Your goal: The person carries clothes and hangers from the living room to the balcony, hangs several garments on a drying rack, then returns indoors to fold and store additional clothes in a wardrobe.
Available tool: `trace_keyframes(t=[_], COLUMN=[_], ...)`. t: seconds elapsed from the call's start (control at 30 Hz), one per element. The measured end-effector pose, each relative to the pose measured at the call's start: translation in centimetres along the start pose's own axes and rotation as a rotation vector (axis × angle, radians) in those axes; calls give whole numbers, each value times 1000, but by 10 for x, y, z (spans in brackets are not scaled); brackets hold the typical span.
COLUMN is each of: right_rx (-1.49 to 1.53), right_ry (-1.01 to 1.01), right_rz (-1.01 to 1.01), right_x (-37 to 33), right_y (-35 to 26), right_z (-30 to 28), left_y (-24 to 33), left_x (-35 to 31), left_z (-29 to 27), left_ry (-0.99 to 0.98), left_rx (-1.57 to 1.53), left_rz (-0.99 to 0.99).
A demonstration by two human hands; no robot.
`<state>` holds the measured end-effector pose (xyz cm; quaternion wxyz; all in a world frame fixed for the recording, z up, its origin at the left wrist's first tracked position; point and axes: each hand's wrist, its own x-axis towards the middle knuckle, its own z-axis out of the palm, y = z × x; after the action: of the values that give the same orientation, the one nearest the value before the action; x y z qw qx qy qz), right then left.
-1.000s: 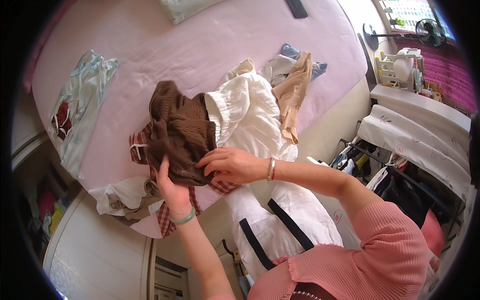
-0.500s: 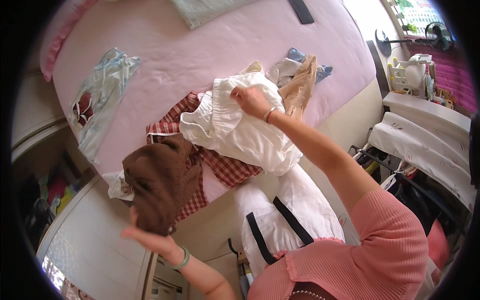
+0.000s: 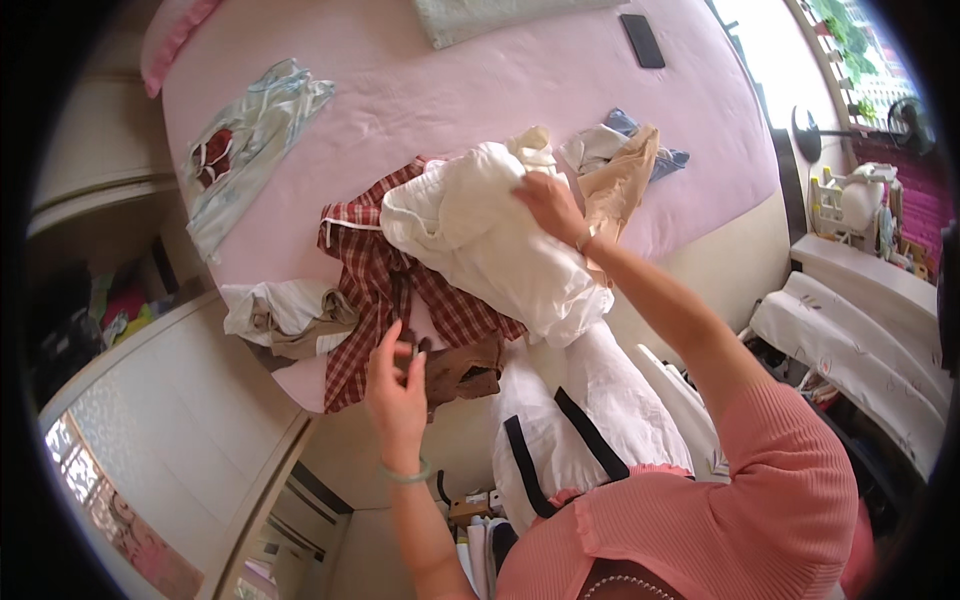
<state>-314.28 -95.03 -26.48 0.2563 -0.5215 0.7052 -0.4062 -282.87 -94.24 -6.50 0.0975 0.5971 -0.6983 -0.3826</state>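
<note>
White elastic-waisted pants point(image 3: 500, 245) lie bunched over a red plaid shirt point(image 3: 365, 275) at the near edge of the bed. My right hand point(image 3: 552, 205) is closed, its curled fingers gripping the upper right part of the white pants. My left hand point(image 3: 396, 395) is raised beside the bed edge with its fingers apart. Just behind its fingertips, a brown garment point(image 3: 465, 375) hangs crumpled against the bed's front, near my legs; part of it is hidden by the hand. A tan garment point(image 3: 620, 185) lies right of my right hand.
The bed has a pink sheet point(image 3: 400, 90). On it lie a pale blue-white garment point(image 3: 255, 145) with a dark red piece point(image 3: 213, 158), a white and beige bundle point(image 3: 290, 315), blue cloth point(image 3: 665, 160) and a black phone point(image 3: 642, 41). A cabinet point(image 3: 180, 400) stands left, a covered rack point(image 3: 850, 335) right.
The brown garment has swung down and right from the left side, uncovering the plaid shirt and beige bundle. My left hand rose rightward. My right hand shifted right, and the white waistband folded out of sight.
</note>
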Motion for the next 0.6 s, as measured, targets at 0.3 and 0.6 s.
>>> trace_keyframes(t=[0.3,0.6], right_rx=[321,296], right_ry=[-610,-842], right_rz=[-759,-1058], right_x=[-140,-187], right_y=[-219,-302], right_z=[-97,-112], left_y=[22,36], left_x=[-63,-199], left_z=[-15,-65], left_ry=[-142,-184], left_rx=[-625,-654], left_rz=[106,-260])
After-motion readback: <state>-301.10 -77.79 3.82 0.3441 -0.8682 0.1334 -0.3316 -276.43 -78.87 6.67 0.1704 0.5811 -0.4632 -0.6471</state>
